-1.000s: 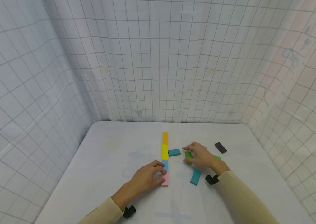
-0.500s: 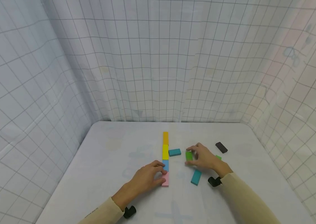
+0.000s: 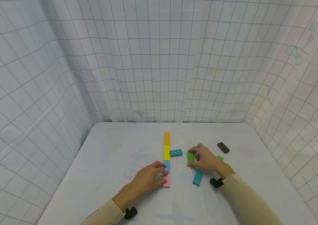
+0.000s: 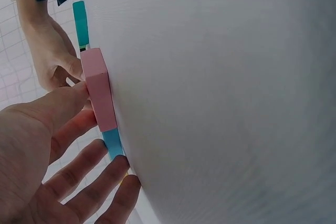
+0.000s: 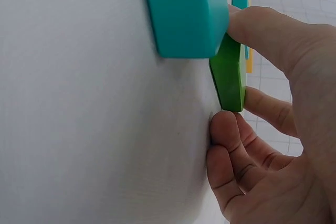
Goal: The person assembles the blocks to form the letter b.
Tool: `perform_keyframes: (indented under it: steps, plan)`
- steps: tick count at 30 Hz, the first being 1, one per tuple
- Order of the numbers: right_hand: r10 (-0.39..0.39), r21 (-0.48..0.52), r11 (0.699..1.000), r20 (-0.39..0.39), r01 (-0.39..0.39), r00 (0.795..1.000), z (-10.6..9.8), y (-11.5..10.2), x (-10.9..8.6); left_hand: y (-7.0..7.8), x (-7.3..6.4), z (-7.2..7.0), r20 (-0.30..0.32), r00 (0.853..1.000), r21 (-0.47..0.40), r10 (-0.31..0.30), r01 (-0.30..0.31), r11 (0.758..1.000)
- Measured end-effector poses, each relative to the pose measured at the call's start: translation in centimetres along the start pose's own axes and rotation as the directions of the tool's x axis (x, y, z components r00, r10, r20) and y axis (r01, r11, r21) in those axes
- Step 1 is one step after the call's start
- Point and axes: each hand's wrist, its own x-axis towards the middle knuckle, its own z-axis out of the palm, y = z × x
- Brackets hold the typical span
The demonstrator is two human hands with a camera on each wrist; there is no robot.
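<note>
A row of flat blocks runs away from me: pink, light blue, yellow and orange. My left hand lies at the near end of the row. Its thumb touches the pink block and its loosely bent fingers rest at the pink and light blue ones. Right of the row, my right hand pinches a green block between thumb and index finger, one at each end. The right wrist view shows this green block down at the table surface.
One teal block sits at the yellow block's right side. Another teal block lies just nearer than my right hand. A second green block is partly hidden behind the right wrist. A black block lies farther right.
My right hand has moved slightly right, and its thumb and index finger have come together on the ends of the green block. The left hand has stayed in place.
</note>
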Motion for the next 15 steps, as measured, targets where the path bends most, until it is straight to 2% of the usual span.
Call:
perform_keyframes:
  steps: [6,15]
  plan:
    - [-0.008,0.000,1.000,-0.001,0.008,1.000,-0.21,-0.01,-0.11,0.12,0.05,-0.10,0.005,1.000,-0.003,-0.004,0.004,1.000]
    - [-0.060,0.030,0.998,0.011,0.059,0.998,-0.58,0.07,-0.41,0.28,0.05,-0.14,0.018,1.000,-0.011,-0.019,0.019,1.000]
